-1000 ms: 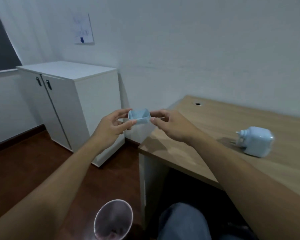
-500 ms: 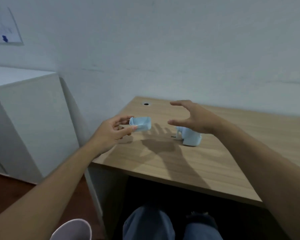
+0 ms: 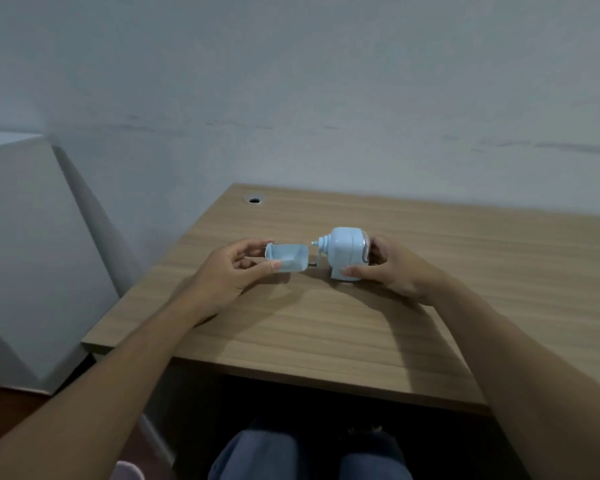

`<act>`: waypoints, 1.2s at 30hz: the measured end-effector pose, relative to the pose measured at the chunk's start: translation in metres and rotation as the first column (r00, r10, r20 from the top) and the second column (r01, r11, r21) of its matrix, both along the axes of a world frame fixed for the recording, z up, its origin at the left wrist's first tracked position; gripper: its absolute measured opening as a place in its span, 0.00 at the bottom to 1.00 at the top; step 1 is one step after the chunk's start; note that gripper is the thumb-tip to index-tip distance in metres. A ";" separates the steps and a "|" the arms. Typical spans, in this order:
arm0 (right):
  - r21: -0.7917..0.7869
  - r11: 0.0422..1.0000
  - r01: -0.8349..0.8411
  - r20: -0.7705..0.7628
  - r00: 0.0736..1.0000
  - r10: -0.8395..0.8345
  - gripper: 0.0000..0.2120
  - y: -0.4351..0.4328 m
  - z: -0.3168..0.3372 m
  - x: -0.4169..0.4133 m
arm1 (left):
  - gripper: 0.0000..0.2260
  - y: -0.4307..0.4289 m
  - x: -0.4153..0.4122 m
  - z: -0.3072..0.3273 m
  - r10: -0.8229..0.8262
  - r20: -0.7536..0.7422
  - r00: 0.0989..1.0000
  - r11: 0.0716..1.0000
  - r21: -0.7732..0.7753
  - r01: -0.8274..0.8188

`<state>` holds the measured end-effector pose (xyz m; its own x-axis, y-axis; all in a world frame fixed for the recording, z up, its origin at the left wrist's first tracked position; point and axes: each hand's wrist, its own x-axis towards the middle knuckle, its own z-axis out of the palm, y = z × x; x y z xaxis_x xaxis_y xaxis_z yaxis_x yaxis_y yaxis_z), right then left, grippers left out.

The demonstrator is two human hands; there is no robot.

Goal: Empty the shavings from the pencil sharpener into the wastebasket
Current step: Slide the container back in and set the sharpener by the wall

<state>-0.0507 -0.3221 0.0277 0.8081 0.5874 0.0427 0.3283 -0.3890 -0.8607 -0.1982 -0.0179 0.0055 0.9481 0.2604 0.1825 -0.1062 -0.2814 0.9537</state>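
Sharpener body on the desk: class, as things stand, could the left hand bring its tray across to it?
Probably yes. The left hand holds the tray just beside the sharpener body, which the right hand steadies. Only bare desk lies between them; nothing blocks the way.

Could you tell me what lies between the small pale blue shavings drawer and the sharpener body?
In the head view, only the sharpener's small grey crank sits between the pale blue plastic drawer and the rounded pale blue sharpener body.
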 end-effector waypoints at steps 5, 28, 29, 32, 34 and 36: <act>0.075 0.997 -0.010 0.034 0.999 0.007 0.27 0.012 -0.005 0.013 | 0.23 -0.004 0.018 0.001 -0.060 -0.031 0.998 0.986 0.151 0.064; 0.101 0.992 -0.074 0.105 0.992 0.063 0.26 0.024 -0.021 0.036 | 0.47 -0.022 0.076 0.003 -0.083 -0.141 0.987 0.967 0.229 0.114; 0.100 0.992 -0.076 0.106 0.992 0.065 0.24 0.025 -0.022 0.036 | 0.47 -0.024 0.078 0.004 -0.097 -0.147 0.984 0.963 0.237 0.130; 0.127 0.991 -0.046 0.104 0.994 0.033 0.25 0.030 -0.027 0.035 | 0.45 -0.029 0.085 -0.001 -0.162 -0.150 0.975 0.946 0.258 0.197; 0.136 0.990 -0.023 0.104 0.995 0.009 0.29 0.032 -0.029 0.034 | 0.44 -0.029 0.089 -0.004 -0.174 -0.148 0.974 0.946 0.249 0.207; 0.125 0.992 -0.013 0.115 0.993 -0.002 0.34 0.032 -0.029 0.032 | 0.44 -0.029 0.088 -0.003 -0.109 -0.134 0.985 0.941 0.306 0.145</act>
